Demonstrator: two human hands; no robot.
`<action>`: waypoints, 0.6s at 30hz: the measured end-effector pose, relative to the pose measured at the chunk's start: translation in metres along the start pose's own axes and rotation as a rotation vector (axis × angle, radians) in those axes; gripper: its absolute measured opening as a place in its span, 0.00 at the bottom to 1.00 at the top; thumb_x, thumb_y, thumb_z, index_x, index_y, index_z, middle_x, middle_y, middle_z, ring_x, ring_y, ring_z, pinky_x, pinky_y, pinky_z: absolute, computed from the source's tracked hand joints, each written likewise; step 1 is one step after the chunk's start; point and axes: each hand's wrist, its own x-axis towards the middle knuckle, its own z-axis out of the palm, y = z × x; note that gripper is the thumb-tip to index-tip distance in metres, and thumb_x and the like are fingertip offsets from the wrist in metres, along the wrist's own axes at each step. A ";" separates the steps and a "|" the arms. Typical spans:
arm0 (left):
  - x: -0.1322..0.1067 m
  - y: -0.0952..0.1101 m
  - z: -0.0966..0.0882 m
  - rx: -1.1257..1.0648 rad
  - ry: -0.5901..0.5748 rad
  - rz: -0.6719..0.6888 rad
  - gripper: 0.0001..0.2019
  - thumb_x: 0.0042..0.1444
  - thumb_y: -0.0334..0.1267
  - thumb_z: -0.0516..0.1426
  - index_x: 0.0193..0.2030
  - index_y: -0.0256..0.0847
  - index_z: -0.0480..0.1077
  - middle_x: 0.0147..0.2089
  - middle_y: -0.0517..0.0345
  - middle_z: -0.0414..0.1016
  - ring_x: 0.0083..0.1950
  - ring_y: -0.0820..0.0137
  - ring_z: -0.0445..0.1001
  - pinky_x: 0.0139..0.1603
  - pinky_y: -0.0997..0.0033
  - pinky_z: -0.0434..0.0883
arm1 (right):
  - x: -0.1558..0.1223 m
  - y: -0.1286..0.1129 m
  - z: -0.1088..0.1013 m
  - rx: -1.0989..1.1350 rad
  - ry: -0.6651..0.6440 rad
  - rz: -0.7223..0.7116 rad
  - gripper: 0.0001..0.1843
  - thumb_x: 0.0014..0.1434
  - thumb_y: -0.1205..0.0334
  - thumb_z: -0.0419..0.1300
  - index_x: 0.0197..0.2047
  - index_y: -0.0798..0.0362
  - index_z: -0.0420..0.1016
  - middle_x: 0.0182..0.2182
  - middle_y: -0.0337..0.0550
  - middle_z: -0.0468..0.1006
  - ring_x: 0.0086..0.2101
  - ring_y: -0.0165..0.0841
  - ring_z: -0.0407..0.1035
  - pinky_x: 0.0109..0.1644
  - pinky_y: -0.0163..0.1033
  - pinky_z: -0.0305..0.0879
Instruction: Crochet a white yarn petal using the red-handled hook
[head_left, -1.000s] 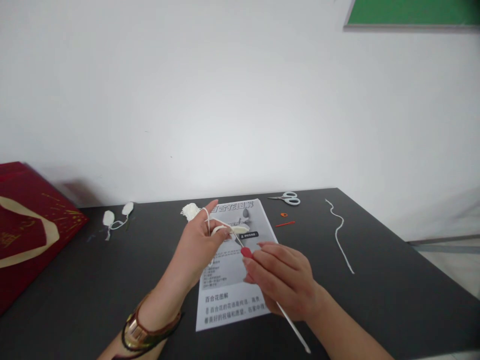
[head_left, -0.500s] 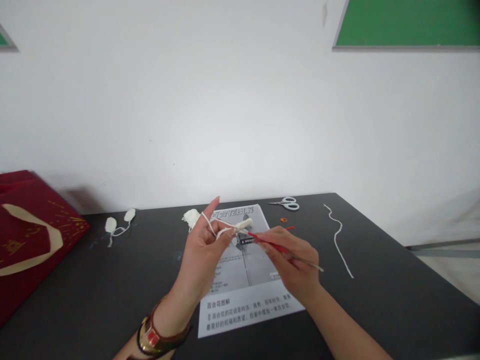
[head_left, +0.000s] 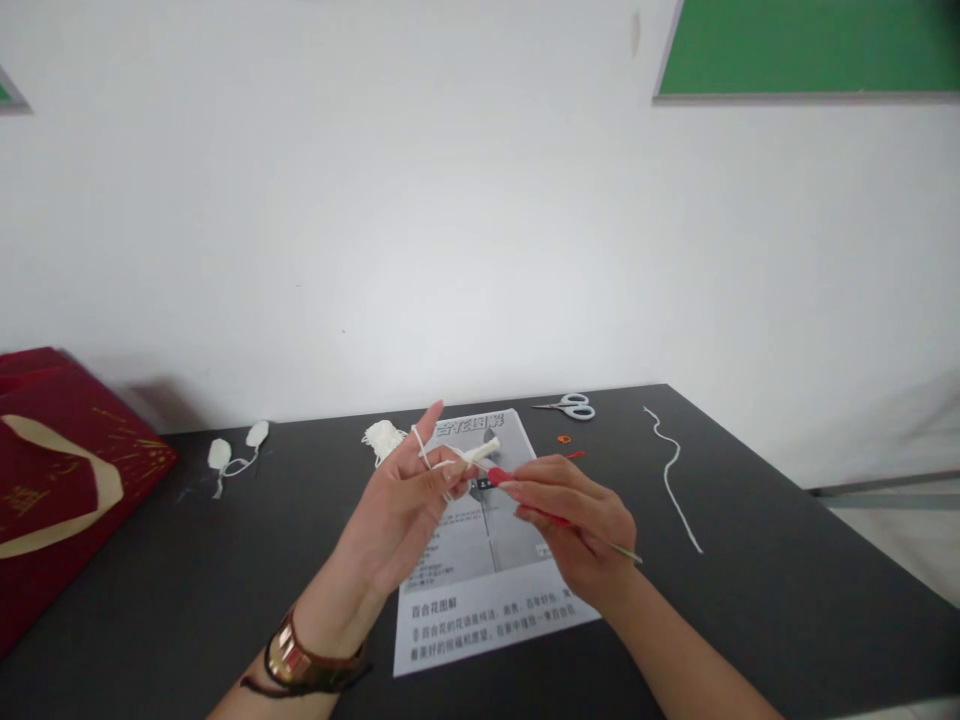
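Note:
My left hand (head_left: 401,500) is raised over the dark table (head_left: 225,590), pinching a small white crocheted piece (head_left: 480,452), with white yarn looped over its raised forefinger. My right hand (head_left: 574,520) grips a crochet hook (head_left: 501,477) with a red handle, its tip at the white piece. Both hands hover above a printed instruction sheet (head_left: 487,590). A bundle of white yarn (head_left: 381,437) lies just behind my left hand.
A red gift bag (head_left: 52,490) lies at the left edge. Two white crocheted petals (head_left: 236,452) rest at the back left. White-handled scissors (head_left: 571,406), small orange markers (head_left: 564,438) and a loose white strand (head_left: 673,475) lie at the back right.
My right hand turned the hook from pointing steeply down to nearly level and brought its tip to the white piece. My left hand lifted slightly. The view tilted up a little.

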 end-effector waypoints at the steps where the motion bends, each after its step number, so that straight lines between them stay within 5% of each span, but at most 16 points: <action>1: 0.000 0.001 -0.001 -0.022 -0.007 -0.035 0.40 0.46 0.25 0.63 0.66 0.37 0.51 0.26 0.65 0.69 0.30 0.75 0.70 0.35 0.73 0.66 | -0.001 0.000 0.001 -0.077 -0.011 -0.071 0.20 0.55 0.74 0.59 0.49 0.47 0.75 0.39 0.47 0.80 0.38 0.37 0.74 0.40 0.43 0.73; 3: 0.000 0.001 -0.002 0.006 0.001 -0.034 0.40 0.47 0.26 0.63 0.66 0.37 0.51 0.27 0.65 0.68 0.30 0.75 0.70 0.35 0.74 0.66 | -0.005 0.001 0.002 -0.238 -0.047 -0.205 0.23 0.56 0.74 0.58 0.53 0.49 0.72 0.40 0.49 0.80 0.39 0.37 0.74 0.41 0.43 0.74; 7: 0.000 0.000 0.000 0.283 0.074 0.183 0.47 0.49 0.28 0.62 0.69 0.46 0.39 0.26 0.68 0.68 0.29 0.75 0.68 0.36 0.74 0.65 | -0.007 0.001 0.004 -0.418 -0.103 -0.319 0.23 0.57 0.73 0.57 0.56 0.54 0.69 0.38 0.50 0.80 0.38 0.37 0.74 0.42 0.43 0.75; 11: 0.000 0.002 0.001 0.471 0.051 0.232 0.49 0.50 0.31 0.62 0.69 0.47 0.32 0.26 0.67 0.68 0.28 0.75 0.66 0.32 0.74 0.64 | -0.003 -0.005 0.003 -0.301 -0.075 -0.212 0.22 0.54 0.76 0.60 0.52 0.54 0.71 0.36 0.49 0.80 0.35 0.35 0.73 0.36 0.39 0.74; 18: 0.002 0.001 -0.004 0.445 0.029 0.200 0.49 0.49 0.32 0.63 0.69 0.49 0.35 0.26 0.67 0.69 0.27 0.75 0.65 0.31 0.74 0.63 | -0.002 -0.009 -0.005 -0.156 0.005 -0.042 0.18 0.54 0.77 0.59 0.46 0.51 0.73 0.34 0.47 0.78 0.33 0.35 0.71 0.35 0.41 0.70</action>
